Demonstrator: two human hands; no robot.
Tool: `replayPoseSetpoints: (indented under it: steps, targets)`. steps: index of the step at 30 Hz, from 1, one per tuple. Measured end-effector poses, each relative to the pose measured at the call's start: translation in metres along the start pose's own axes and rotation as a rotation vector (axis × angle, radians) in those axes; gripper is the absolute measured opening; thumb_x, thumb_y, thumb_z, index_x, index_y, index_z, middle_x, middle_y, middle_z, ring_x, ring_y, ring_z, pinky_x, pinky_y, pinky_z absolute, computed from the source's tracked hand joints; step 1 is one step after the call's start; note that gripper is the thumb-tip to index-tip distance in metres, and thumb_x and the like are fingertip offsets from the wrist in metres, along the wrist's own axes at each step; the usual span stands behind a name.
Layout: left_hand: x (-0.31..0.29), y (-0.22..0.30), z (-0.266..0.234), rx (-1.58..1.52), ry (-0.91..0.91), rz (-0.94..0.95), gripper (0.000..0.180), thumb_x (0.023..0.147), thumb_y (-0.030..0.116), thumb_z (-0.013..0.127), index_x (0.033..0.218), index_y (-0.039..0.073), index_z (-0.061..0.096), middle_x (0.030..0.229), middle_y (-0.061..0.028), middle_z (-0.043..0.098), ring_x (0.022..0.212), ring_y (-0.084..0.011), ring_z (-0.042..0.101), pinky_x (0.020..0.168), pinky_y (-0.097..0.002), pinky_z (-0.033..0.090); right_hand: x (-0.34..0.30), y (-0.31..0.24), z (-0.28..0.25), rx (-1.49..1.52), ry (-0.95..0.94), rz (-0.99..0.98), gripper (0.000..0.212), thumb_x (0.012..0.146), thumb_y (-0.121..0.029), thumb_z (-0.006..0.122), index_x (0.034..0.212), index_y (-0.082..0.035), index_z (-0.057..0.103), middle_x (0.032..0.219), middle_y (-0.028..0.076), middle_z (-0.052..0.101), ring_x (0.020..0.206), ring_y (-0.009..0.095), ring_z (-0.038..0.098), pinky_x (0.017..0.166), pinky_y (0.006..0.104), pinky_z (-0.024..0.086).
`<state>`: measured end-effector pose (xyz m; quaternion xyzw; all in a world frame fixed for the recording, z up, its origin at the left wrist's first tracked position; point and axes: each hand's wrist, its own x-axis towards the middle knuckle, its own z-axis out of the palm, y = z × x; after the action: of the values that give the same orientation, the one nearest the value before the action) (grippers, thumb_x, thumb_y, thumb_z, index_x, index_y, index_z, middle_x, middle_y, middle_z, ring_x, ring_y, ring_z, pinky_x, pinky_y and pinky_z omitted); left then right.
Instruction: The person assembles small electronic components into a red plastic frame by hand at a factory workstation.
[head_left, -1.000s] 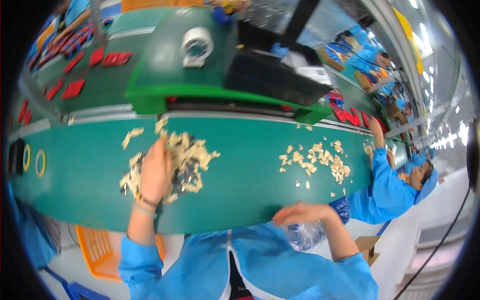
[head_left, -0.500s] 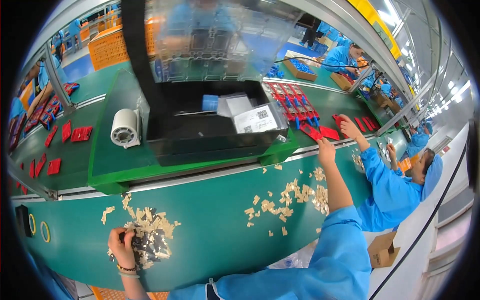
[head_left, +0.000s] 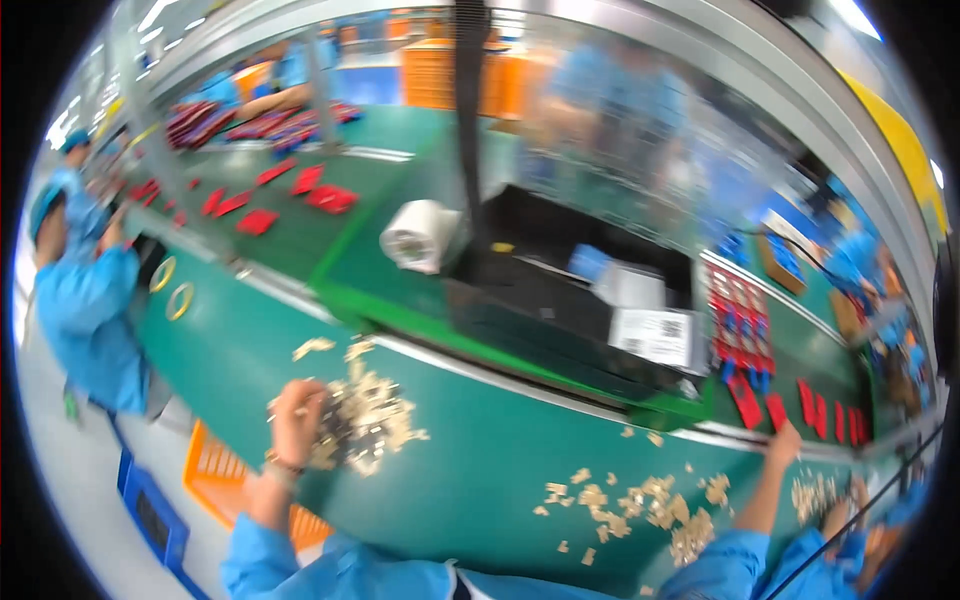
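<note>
Left hand at pale pieces, right hand near red piece

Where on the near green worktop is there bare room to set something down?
The widest bare patch of green worktop lies between the cream-and-dark pile at the left hand and the scattered cream pieces by the right forearm. Another lies between the left hand and the two yellow rings. It's crowded at that pile and among the scattered pieces.

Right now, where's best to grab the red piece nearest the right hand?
Probably its near end, from the person's side, pinching the long edges: the red piece looks narrow, lies end-on to the right hand, with gaps either side.
</note>
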<state>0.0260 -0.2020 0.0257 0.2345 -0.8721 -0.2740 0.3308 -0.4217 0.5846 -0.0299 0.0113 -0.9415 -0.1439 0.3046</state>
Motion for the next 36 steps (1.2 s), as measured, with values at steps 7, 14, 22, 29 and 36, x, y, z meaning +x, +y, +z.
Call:
replayPoseSetpoints:
  steps: [7, 14, 22, 29, 36]
  targets:
    - [-0.011, 0.074, 0.025, -0.354, -0.231, 0.053, 0.018, 0.088, -0.006, 0.052, 0.102, 0.002, 0.062, 0.090, -0.0116, 0.066, 0.082, -0.0233, 0.066, 0.074, -0.0314, 0.052, -0.053, -0.047, -0.097, 0.396, 0.306, 0.114, 0.023, 0.073, -0.002, 0.059, 0.097, -0.004, 0.060, 0.089, 0.014, 0.060, 0.078, 0.032, 0.058, 0.065, 0.0422, 0.046]
    - [0.000, 0.075, 0.039, -0.361, -0.271, 0.210, 0.017, 0.085, -0.009, 0.052, 0.094, 0.002, 0.061, 0.094, -0.0122, 0.064, 0.086, -0.0268, 0.064, 0.075, -0.0330, 0.051, -0.212, -0.235, -0.298, 0.940, 0.146, -0.421, 0.018, 0.064, 0.000, 0.069, 0.079, -0.006, 0.060, 0.073, 0.010, 0.056, 0.068, 0.025, 0.055, 0.054, 0.0363, 0.043]
    - [-0.019, 0.074, 0.042, -0.307, -0.607, 0.545, 0.018, 0.077, -0.006, 0.066, 0.094, 0.001, 0.064, 0.090, -0.0091, 0.065, 0.083, -0.0244, 0.062, 0.072, -0.0312, 0.051, -0.247, -0.384, -0.402, 1.125, -0.226, -0.809, 0.029, 0.075, -0.016, 0.069, 0.101, -0.006, 0.063, 0.100, 0.005, 0.059, 0.093, 0.023, 0.057, 0.081, 0.0380, 0.045]
    - [-0.046, 0.079, 0.046, 0.061, -0.788, 1.009, 0.052, 0.083, 0.025, 0.064, 0.129, 0.005, 0.052, 0.141, -0.0090, 0.044, 0.125, -0.0295, 0.042, 0.100, -0.0429, 0.037, -0.347, -0.376, -0.374, 1.799, -1.116, -0.875, 0.039, 0.098, -0.028, 0.049, 0.130, -0.007, 0.054, 0.133, 0.016, 0.052, 0.124, 0.032, 0.048, 0.105, 0.0439, 0.036]
    - [-0.031, 0.058, 0.029, -0.098, -0.634, 0.819, 0.030, 0.077, 0.011, 0.070, 0.105, 0.002, 0.062, 0.114, -0.0120, 0.061, 0.106, -0.0286, 0.057, 0.090, -0.0382, 0.046, -0.349, -0.340, -0.343, 1.574, -1.426, -0.705, 0.044, 0.099, -0.030, 0.048, 0.136, -0.008, 0.048, 0.135, 0.015, 0.052, 0.125, 0.029, 0.049, 0.105, 0.0384, 0.038]
